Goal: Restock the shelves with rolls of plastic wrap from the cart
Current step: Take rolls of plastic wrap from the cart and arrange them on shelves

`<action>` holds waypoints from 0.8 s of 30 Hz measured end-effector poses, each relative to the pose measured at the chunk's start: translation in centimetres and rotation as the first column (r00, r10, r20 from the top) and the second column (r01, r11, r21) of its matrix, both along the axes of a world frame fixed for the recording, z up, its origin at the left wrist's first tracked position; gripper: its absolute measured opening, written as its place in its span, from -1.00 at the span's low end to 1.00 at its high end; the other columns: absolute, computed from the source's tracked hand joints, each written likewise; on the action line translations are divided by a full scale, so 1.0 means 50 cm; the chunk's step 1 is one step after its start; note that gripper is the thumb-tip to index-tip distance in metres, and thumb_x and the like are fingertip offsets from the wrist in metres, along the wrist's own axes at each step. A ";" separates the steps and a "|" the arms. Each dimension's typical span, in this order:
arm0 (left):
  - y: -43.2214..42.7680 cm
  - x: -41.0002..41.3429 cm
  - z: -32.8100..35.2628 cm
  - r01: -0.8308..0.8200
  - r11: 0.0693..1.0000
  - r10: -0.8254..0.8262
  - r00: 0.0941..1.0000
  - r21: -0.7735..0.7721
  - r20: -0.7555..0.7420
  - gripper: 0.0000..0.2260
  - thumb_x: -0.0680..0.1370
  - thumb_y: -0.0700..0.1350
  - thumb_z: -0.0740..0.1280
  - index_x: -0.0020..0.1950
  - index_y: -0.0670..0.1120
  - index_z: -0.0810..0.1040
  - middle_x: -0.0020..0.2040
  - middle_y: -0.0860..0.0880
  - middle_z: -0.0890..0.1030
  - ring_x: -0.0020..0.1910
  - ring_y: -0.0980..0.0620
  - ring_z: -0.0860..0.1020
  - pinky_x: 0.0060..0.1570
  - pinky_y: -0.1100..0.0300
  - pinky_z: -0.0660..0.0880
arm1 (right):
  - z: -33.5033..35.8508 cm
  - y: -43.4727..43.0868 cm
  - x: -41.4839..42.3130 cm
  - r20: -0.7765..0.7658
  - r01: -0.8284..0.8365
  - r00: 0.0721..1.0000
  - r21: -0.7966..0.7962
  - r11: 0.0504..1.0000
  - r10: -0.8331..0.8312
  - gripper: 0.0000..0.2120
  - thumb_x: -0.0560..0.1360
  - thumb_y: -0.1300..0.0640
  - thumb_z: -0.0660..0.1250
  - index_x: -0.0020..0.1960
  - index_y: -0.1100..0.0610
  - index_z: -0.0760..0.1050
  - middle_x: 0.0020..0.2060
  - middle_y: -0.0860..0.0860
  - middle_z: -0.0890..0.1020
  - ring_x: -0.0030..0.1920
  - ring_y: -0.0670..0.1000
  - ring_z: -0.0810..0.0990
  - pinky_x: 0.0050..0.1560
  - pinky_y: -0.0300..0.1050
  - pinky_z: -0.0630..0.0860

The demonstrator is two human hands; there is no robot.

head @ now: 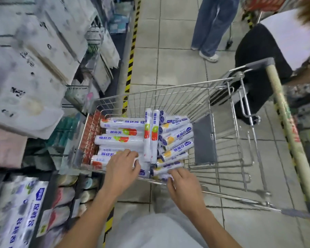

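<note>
**Both hands in the cart, on the rolls**

Wire cart [168,88] stands mid-aisle, handle [290,133] to the right. Rolls of plastic wrap [122,122] are piled in the left part of the basket: some lie crosswise, two run near-to-far down the middle, more slant on the right.

Left hand [121,170] is palm-down on the near-left rolls with its fingers bent over them. It looks like a grip, but blur hides whether anything is actually clasped, so cannot tell.

Right hand [184,187] is at the near rim. Its fingertips curl round the end of the nearest roll [165,170], which lies directly under and ahead of the fingers.

Shelves [27,68] with blurred packs are on the left. Jeans-clad legs [213,25] stand far down the aisle.
</note>
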State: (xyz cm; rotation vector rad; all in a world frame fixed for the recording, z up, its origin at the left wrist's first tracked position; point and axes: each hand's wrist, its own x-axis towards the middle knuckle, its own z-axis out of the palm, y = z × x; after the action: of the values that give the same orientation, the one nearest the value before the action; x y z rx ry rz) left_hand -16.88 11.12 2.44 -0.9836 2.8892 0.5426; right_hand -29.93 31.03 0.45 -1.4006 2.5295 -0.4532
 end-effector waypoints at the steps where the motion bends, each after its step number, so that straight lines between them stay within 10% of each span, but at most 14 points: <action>1: -0.008 -0.005 -0.009 -0.009 1.000 0.009 1.000 0.006 0.023 -0.65 0.50 0.03 0.11 -0.01 -0.08 0.65 -0.14 -0.02 0.63 -0.20 -0.11 0.59 -0.25 0.03 0.51 | -0.008 -0.026 -0.026 0.021 -0.016 1.000 0.026 1.000 0.016 -0.79 0.52 0.05 0.18 -0.04 0.06 0.57 -0.17 -0.01 0.59 -0.18 0.08 0.57 -0.23 -0.02 0.52; 13: -0.108 0.015 -0.140 -0.228 0.958 0.190 0.959 0.174 0.208 -0.75 0.53 -0.01 0.24 0.06 -0.05 0.65 -0.08 0.01 0.63 -0.14 -0.05 0.59 -0.16 0.01 0.56 | -0.199 -0.348 -0.149 0.469 0.023 0.849 0.424 0.905 -0.241 -0.65 0.62 -0.01 0.28 0.30 0.18 0.48 0.12 0.15 0.62 0.14 0.19 0.60 -0.01 -0.01 0.49; 24: -0.233 0.023 -0.226 -0.397 0.815 0.309 0.914 0.421 0.264 -0.80 0.61 -0.09 0.32 0.20 -0.08 0.61 0.08 -0.03 0.62 0.03 -0.03 0.59 0.03 0.01 0.55 | -0.340 -0.455 -0.070 0.450 0.312 0.661 0.564 0.765 -0.601 -0.47 0.53 -0.06 0.41 0.30 0.28 0.37 0.14 0.20 0.61 0.12 0.24 0.62 -0.03 -0.01 0.51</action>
State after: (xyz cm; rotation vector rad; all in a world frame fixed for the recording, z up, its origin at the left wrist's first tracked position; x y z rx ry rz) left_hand -15.72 -0.54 -8.87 -1.3949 2.2435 1.0468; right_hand -33.42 8.28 -16.54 -0.3095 2.1926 -0.3050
